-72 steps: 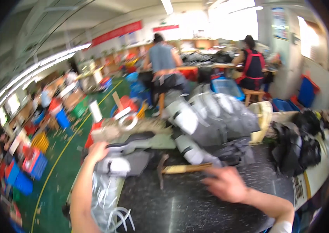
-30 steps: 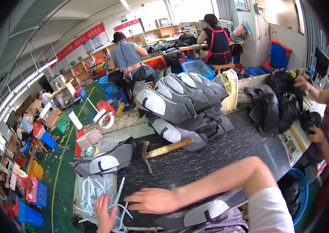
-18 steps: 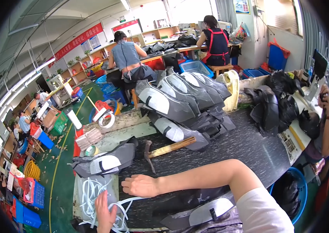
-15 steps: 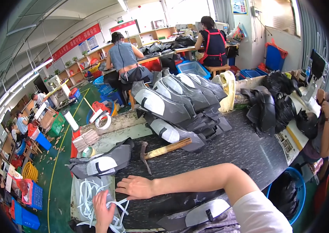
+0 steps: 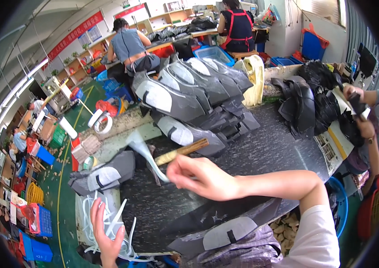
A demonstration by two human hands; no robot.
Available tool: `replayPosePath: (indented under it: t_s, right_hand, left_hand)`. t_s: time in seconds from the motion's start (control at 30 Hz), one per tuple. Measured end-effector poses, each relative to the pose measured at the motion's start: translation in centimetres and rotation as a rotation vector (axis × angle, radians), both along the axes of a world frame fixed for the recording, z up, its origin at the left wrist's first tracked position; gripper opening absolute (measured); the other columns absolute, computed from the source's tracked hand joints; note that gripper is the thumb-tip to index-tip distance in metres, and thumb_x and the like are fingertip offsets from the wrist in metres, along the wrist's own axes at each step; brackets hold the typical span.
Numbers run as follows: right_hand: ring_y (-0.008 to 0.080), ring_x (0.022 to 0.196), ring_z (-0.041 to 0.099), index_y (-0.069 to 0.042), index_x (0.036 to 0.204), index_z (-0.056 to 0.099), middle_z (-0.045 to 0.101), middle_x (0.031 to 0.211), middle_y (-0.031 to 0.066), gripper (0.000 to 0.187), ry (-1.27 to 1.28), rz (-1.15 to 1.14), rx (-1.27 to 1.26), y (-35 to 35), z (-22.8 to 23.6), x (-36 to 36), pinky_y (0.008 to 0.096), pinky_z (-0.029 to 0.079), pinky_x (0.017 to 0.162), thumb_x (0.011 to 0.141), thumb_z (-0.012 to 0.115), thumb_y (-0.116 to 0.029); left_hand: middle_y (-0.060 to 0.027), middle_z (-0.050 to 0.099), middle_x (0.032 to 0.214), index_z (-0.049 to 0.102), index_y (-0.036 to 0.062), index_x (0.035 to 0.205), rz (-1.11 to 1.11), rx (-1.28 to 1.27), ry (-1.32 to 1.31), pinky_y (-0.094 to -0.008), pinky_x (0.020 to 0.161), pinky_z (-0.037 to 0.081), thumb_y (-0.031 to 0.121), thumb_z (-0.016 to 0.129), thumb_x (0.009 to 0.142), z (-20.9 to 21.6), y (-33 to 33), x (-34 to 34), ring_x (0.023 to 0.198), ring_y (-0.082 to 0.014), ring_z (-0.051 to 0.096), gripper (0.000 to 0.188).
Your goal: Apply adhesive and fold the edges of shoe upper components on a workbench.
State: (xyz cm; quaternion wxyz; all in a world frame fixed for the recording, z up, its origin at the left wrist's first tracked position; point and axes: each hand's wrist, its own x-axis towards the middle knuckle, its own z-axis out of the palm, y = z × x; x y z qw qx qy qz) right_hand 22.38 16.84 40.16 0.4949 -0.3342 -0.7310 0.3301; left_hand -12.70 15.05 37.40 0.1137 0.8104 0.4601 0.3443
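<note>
My right hand (image 5: 203, 177) is closed in a pinch on one end of a pale blue strip (image 5: 146, 155), raised above the dark speckled tabletop (image 5: 270, 154). The strip's other end is blurred and reaches away to the upper left. Behind it lies a hammer (image 5: 190, 149) with a wooden handle, its head partly covered by the strip. My left hand (image 5: 103, 236) is open, fingers apart, beside a loose tangle of similar strips (image 5: 87, 225). Dark grey cut pieces with white patches lie farther left (image 5: 102, 174) and at the near edge (image 5: 227, 234).
A tall stack of grey patched pieces (image 5: 189, 100) stands at the back, beside a cream-coloured roll (image 5: 253, 80). White tape (image 5: 103, 124) sits far left. Black pieces (image 5: 296, 105) and a co-worker's hands (image 5: 363, 111) are at right. A blue basket (image 5: 340, 210) stands below the right edge.
My right hand has lifted from beside the tangle and moved right and away, drawing a strip out. My left hand has shifted slightly left, fingers apart. The view has tilted a little.
</note>
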Motion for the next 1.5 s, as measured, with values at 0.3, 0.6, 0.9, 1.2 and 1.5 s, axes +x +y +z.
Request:
replayPosePath:
  t_s: [0.3,0.6,0.9,1.2,1.5]
  right_hand:
    - [0.0242,0.066,0.068,-0.003,0.098,0.067,0.067,0.084,0.0073,0.016,-0.16,0.108,-0.073,-14.8,-3.3,4.4,0.0359,0.055,0.058,0.086,0.077,-0.008]
    - [0.0236,0.081,0.073,0.001,0.108,0.069,0.073,0.099,0.0114,0.022,0.028,-0.324,-0.409,-20.3,-7.4,9.4,0.0326,0.06,0.069,0.087,0.074,-0.003]
    - [0.0205,0.074,0.069,-0.004,0.096,0.071,0.069,0.088,0.0059,0.02,-0.51,-0.527,-0.087,-16.9,-8.9,11.8,0.0316,0.057,0.06,0.078,0.079,-0.005]
    - [0.019,0.066,0.068,-0.003,0.093,0.069,0.068,0.084,0.0056,0.021,-0.514,-0.472,-0.047,-15.8,-9.0,12.0,0.0298,0.055,0.054,0.076,0.082,-0.007]
    - [0.0138,0.057,0.058,-0.006,0.098,0.068,0.063,0.083,0.0028,0.033,-0.649,-0.474,0.113,-15.2,-9.9,12.2,0.0282,0.045,0.045,0.068,0.083,-0.01]
  left_hand:
    - [-0.0084,0.068,0.078,0.055,0.0009,0.136,-0.722,-0.714,-0.046,-0.0271,0.055,0.051,0.014,0.077,0.087,-0.1,-6.1,15.6,0.063,-0.0187,0.067,0.055]
    - [-0.0123,0.072,0.08,0.068,0.0001,0.101,-0.565,-0.581,-0.473,-0.0295,0.058,0.055,-0.008,0.075,0.077,-4.3,-8.7,17.8,0.069,-0.0223,0.072,0.026]
    - [-0.0126,0.071,0.085,0.069,0.0011,0.095,-0.429,-0.59,-0.323,-0.0281,0.058,0.054,-0.008,0.078,0.074,-5.8,-8.0,20.4,0.068,-0.0208,0.071,0.024]
    - [-0.0124,0.072,0.085,0.07,-0.0006,0.096,-0.38,-0.633,-0.349,-0.0255,0.057,0.053,-0.008,0.078,0.074,-5.5,-7.9,20.2,0.069,-0.0176,0.071,0.024]
    - [-0.0122,0.068,0.091,0.07,-0.0021,0.101,-0.316,-0.762,-0.408,-0.0253,0.057,0.055,-0.01,0.074,0.08,-5.6,-7.7,20.4,0.068,-0.016,0.07,0.024]
